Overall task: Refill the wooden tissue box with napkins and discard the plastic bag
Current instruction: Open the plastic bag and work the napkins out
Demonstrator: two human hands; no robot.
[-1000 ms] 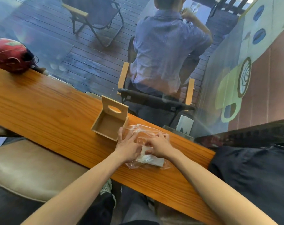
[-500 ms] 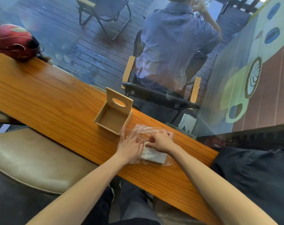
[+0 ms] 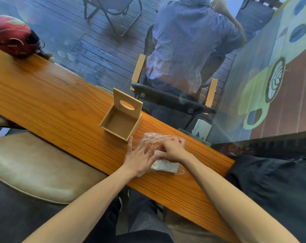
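Observation:
The wooden tissue box (image 3: 119,123) stands open and empty on the wooden counter (image 3: 48,104), its lid with the oval hole upright at the back. Just right of it lies a clear plastic bag (image 3: 154,137) holding a white stack of napkins (image 3: 166,166). My left hand (image 3: 140,158) lies flat on the bag's left side with fingers spread and straight. My right hand (image 3: 172,149) is over the bag's top, fingers curled and pinching the plastic near the napkins. The far part of the napkin stack is hidden under both hands.
A red helmet (image 3: 12,35) sits at the counter's far left end. A glass pane runs along the counter's far edge; behind it a person (image 3: 189,42) sits on a chair. A tan padded stool (image 3: 34,165) is at my left, dark fabric (image 3: 271,186) at the right.
The view has shifted slightly. Both hands stay on the bag; my right hand's fingers have curled tighter onto the plastic.

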